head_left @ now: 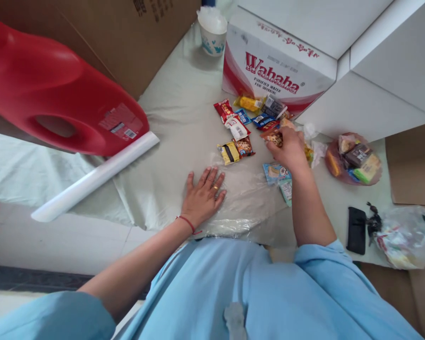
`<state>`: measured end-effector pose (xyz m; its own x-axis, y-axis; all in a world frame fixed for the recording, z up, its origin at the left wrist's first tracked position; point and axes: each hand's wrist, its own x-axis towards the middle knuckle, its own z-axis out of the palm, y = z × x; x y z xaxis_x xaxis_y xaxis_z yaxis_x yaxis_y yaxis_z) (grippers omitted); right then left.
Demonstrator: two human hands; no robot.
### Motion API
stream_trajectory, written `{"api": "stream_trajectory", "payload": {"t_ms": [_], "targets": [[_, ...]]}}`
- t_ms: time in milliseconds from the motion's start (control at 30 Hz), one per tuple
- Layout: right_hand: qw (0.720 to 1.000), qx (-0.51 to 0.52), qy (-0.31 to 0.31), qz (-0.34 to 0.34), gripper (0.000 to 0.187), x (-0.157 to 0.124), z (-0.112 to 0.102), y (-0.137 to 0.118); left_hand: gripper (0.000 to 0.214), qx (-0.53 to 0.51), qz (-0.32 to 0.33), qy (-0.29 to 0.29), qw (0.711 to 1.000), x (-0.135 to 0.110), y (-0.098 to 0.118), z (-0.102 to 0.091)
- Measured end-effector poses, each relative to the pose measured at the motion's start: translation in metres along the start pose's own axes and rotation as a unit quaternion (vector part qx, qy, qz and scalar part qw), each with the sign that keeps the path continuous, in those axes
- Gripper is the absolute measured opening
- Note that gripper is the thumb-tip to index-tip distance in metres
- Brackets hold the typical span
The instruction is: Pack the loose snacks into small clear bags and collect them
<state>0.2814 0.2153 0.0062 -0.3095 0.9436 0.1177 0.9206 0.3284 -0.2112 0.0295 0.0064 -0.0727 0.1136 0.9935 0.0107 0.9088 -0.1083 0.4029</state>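
My left hand (203, 192) lies flat with fingers spread on a clear plastic bag (248, 198) spread on the pale sheet. My right hand (286, 147) is closed round a small snack packet (274, 137) at the edge of a scatter of wrapped snacks. Several packets lie there: a red one (224, 109), a yellow one (250, 103), a yellow-black one (228, 152), a brown cookie one (245, 147). Two light blue packets (276, 172) lie just below my right wrist.
A white and red Wahaha carton (269, 75) stands behind the snacks, a paper cup (212, 33) to its left. A big red jug (56, 99) and white roll (95, 177) lie left. A bagged bundle of snacks (354, 158), black wallet (356, 230), keys and another bag (405, 238) sit right.
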Motion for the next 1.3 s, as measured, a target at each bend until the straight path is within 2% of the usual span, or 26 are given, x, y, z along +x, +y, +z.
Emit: {"api": "stream_trajectory", "payload": {"t_ms": [133,267,367,500,567,633,700,767,833,900,967,1067,1133,1200,1300], "targets": [[0.997,0.033,-0.069,0.031,0.051,0.009,0.031,-0.042,0.058,0.010,0.002,0.004,1.000,0.000,0.001,0.000],[0.994,0.025,-0.107,-0.002,0.068,0.007,0.052,-0.069,0.058,0.015,0.005,0.006,1.000,0.000,0.001,0.001],[0.992,0.008,-0.125,-0.020,0.067,0.004,0.050,-0.065,0.058,0.015,0.008,0.006,1.000,-0.001,0.001,0.000],[0.988,0.014,-0.154,-0.006,0.059,0.001,0.037,-0.049,0.058,0.014,0.004,0.010,1.000,-0.001,0.001,0.000],[0.981,0.106,-0.163,0.020,0.047,0.000,0.033,-0.042,0.058,0.010,0.004,0.010,1.000,-0.001,0.000,0.000],[0.950,0.228,-0.196,0.080,0.038,0.001,0.032,-0.033,0.058,0.006,0.007,0.012,1.000,-0.001,0.000,0.001],[0.922,0.284,-0.216,0.147,0.034,0.004,0.031,-0.023,0.058,0.004,0.007,0.014,1.000,-0.001,0.001,0.000],[0.937,0.232,-0.200,0.170,0.029,0.008,0.030,-0.011,0.058,0.005,0.004,0.013,1.000,-0.001,0.001,0.000],[0.964,0.140,-0.161,0.155,0.026,0.010,0.027,-0.001,0.058,0.005,0.002,0.010,1.000,-0.001,0.002,-0.001],[0.973,0.113,-0.131,0.151,0.029,0.009,0.025,0.003,0.057,0.001,0.004,0.010,1.000,-0.001,0.002,-0.002],[0.957,0.202,-0.110,0.178,0.034,0.005,0.023,0.003,0.057,-0.004,0.004,0.013,1.000,-0.001,0.002,-0.002],[0.882,0.407,-0.113,0.210,0.034,-0.002,0.024,-0.001,0.056,-0.005,0.003,0.017,1.000,-0.001,0.001,-0.001],[0.849,0.472,-0.116,0.209,0.035,-0.006,0.026,-0.002,0.056,-0.002,0.004,0.016,1.000,-0.001,0.001,-0.001],[0.853,0.478,-0.088,0.192,0.037,-0.009,0.028,0.000,0.056,0.001,0.005,0.013,1.000,-0.001,0.001,-0.001],[0.880,0.450,-0.039,0.149,0.040,-0.008,0.030,0.006,0.056,0.009,0.007,0.014,1.000,-0.001,0.001,-0.001]]}}
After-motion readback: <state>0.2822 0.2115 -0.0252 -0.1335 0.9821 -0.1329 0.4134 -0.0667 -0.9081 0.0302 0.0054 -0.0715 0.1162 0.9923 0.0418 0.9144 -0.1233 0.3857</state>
